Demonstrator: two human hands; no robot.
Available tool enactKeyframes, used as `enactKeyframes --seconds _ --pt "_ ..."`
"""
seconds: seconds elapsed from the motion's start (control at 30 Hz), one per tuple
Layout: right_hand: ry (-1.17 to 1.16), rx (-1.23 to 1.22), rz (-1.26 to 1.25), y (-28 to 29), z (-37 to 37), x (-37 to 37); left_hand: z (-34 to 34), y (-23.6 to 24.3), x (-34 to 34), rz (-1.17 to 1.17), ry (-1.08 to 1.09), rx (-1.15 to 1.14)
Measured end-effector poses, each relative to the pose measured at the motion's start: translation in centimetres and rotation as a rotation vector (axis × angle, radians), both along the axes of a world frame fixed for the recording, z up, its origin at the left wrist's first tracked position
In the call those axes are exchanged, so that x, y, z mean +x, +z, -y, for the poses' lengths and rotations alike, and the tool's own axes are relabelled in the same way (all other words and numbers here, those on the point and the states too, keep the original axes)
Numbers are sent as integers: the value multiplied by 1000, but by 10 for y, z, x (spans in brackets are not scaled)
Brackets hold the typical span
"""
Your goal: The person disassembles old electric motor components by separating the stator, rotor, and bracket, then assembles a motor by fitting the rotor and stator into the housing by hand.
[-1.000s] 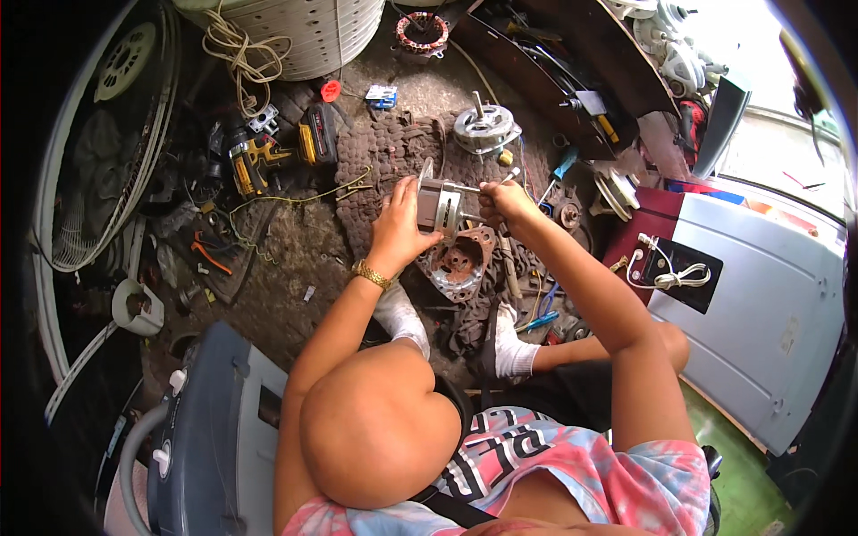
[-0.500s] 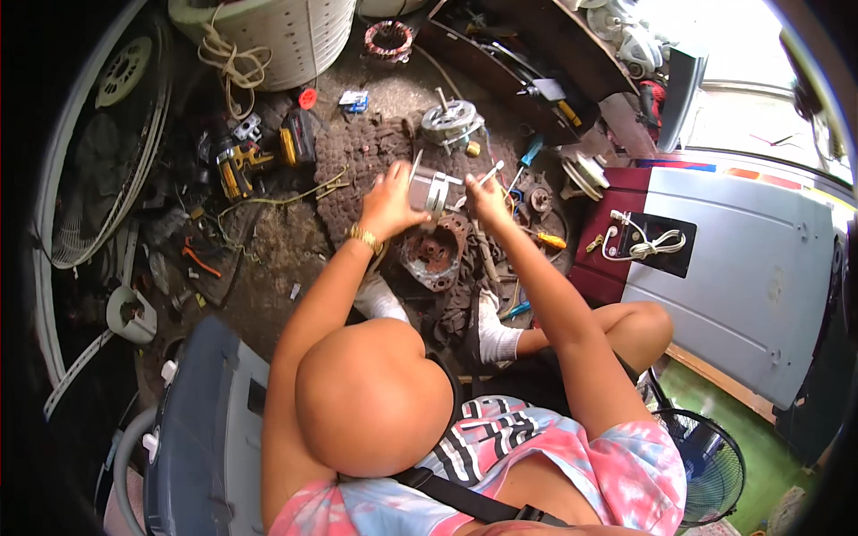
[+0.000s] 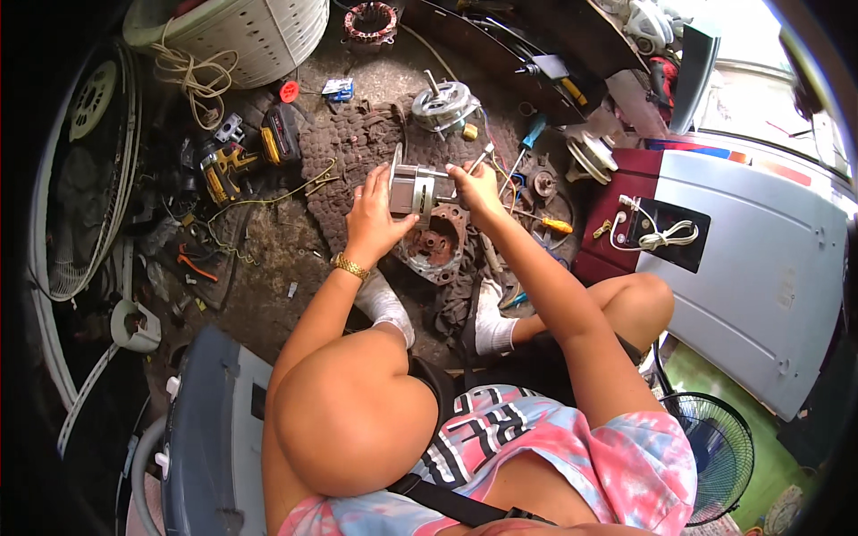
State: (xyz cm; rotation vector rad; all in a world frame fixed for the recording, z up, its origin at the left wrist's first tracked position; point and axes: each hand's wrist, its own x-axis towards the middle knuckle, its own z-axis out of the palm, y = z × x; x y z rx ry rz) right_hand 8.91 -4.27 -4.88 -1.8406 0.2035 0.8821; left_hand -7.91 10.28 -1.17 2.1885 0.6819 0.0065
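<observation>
1. Motor (image 3: 413,192): silver, squat; held in the air over the mat (image 3: 349,138), rods pointing right.
2. Left hand (image 3: 374,214): fingers and thumb spread around the motor's left side, grasping it; gold band (image 3: 349,265) at the wrist.
3. Right hand (image 3: 478,189): fingers curled around a slim tool (image 3: 483,156), light end protruding; fingertips by a motor rod, contact unclear.
4. Housing (image 3: 447,256): rusty inside, hollow side up; at the mat's near edge.
5. Second motor (image 3: 442,105): shaft upright; at the mat's far right corner.
6. Drill (image 3: 228,172) and battery (image 3: 281,134): yellow and black; left of the mat.
7. Pack (image 3: 340,89), blue and white; disc (image 3: 289,91), red: just beyond the mat.
8. Stator (image 3: 370,25): copper-wound; well beyond the mat.
9. Blue screwdriver (image 3: 534,132), yellow screwdriver (image 3: 556,225): right of the mat.
10. Tub (image 3: 268,45): white, perforated; beyond the mat, leftward.
</observation>
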Motion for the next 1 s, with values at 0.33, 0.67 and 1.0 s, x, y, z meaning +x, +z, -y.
enactKeyframes --seconds 0.33,0.67,1.0 --pt "-47 190 578 -44 33 20 20 8 31 -83 -131 32" --pt "346 -44 682 -15 42 11 -42 26 -14 -100 -498 -196" --pt "488 -196 647 24 0 -51 -114 224 -19 -450 -341 227"
